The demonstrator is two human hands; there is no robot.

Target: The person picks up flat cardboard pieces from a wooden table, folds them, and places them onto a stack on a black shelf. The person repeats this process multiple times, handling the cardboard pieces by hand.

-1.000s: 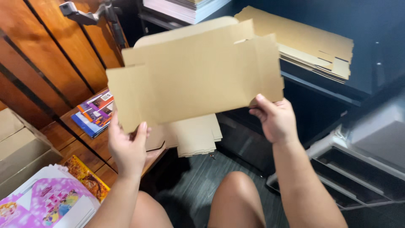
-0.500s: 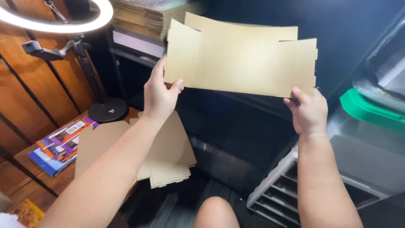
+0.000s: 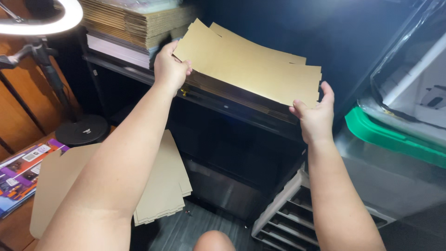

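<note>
A flat, unfolded brown cardboard box blank (image 3: 253, 69) lies almost level on top of a stack of similar blanks on a dark shelf (image 3: 232, 108). My left hand (image 3: 171, 67) grips its left edge, thumb on top. Over at the blank's right front corner, my right hand (image 3: 315, 116) holds it from below with the fingers curled up over the edge. Both arms reach forward and up from the bottom of the view.
A second pile of cardboard and white sheets (image 3: 134, 28) sits on the shelf to the left. A ring light on a stand (image 3: 44, 23) is at the far left. More flat blanks (image 3: 158, 186) lie below, with colourful packs (image 3: 21, 167), a grey drawer unit (image 3: 297, 218) and a green-lidded bin (image 3: 395, 135).
The blank went from held upright in front of me to tilted flat and lowered onto the shelf stack. Both hands moved up and forward with it; the view swung right.
</note>
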